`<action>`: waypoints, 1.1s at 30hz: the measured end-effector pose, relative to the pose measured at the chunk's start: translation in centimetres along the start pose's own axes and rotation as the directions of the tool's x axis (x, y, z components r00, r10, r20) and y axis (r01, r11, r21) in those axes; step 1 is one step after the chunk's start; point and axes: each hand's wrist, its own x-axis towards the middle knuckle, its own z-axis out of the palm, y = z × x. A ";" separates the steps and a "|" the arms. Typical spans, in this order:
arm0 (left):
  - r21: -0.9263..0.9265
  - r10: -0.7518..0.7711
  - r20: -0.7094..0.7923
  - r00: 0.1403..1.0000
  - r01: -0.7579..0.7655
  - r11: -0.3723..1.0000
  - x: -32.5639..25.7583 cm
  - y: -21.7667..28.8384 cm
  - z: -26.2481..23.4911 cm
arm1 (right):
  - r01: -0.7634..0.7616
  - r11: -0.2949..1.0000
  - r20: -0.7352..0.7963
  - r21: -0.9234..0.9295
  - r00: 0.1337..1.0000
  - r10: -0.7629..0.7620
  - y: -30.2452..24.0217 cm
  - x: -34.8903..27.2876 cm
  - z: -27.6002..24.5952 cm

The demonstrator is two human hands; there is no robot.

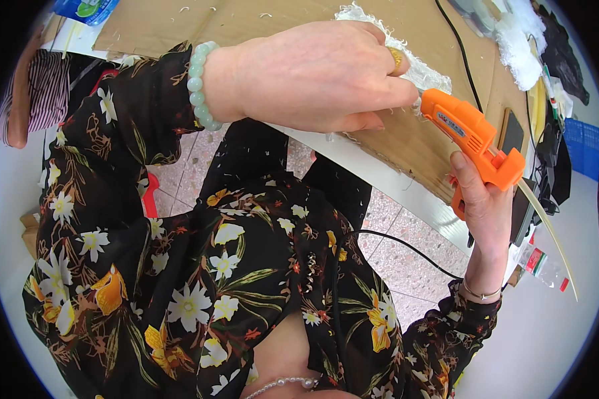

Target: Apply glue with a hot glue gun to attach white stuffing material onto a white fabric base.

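Observation:
An orange hot glue gun [469, 133] is in my right hand [486, 209], its tip pointing left. A long pale glue stick [549, 226] sticks out of its back end and bends downward. My left hand [319, 80] is closed over the cardboard, its fingertips close to the gun's tip. What those fingers pinch, if anything, is hidden from me. White frayed fabric [427, 74] shows behind and beside the left hand, lying on the brown cardboard [406, 156].
A black cable [460, 50] crosses the cardboard at the far side. White fluffy material [520, 56] lies at the far right, near a blue plastic basket [584, 147]. A clear plastic packet [542, 265] is beside my right wrist. Another person's arm [21, 100] shows at the left.

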 end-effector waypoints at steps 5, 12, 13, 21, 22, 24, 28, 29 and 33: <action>-0.069 -0.032 0.132 0.991 0.041 0.997 -0.5 -0.4 -0.1 | 0.050 0.997 -0.031 0.053 0.998 -0.048 -0.3 0.0 0.6; 0.028 -0.041 0.108 0.993 0.038 0.999 -0.9 0.0 -0.9 | 0.063 0.996 -0.036 0.068 0.998 -0.061 -0.5 0.0 0.6; 0.014 -0.034 0.102 0.994 0.032 0.999 -0.9 0.0 -0.8 | 0.069 0.996 -0.022 0.056 0.997 -0.068 -0.3 0.1 0.5; -0.003 -0.058 0.107 0.993 0.058 0.998 -1.3 -0.2 -0.9 | 0.065 0.998 0.050 -0.017 0.997 -0.064 -0.4 0.1 0.2; -0.018 -0.062 0.103 0.993 0.064 0.998 -1.4 -0.3 -0.9 | 0.051 0.998 0.034 0.025 0.998 -0.052 -0.4 0.2 0.4; -0.028 -0.065 0.097 0.993 0.068 0.997 -1.2 -0.2 -1.2 | 0.042 0.997 0.017 0.066 0.999 -0.043 -0.5 0.1 0.4; -0.183 -0.120 0.067 0.990 0.131 0.974 -0.6 -0.5 -2.5 | 0.037 0.999 0.079 -0.019 0.996 -0.036 -1.0 -0.1 0.0; -0.258 -0.161 0.131 0.978 0.190 0.947 -0.6 -0.8 -2.8 | 0.004 0.999 0.087 -0.038 0.996 0.000 -1.2 -0.2 0.0; -0.258 -0.159 0.168 0.973 0.199 0.945 -0.4 -1.1 -2.5 | 0.011 0.997 0.090 -0.074 0.996 -0.005 -1.1 0.0 -0.1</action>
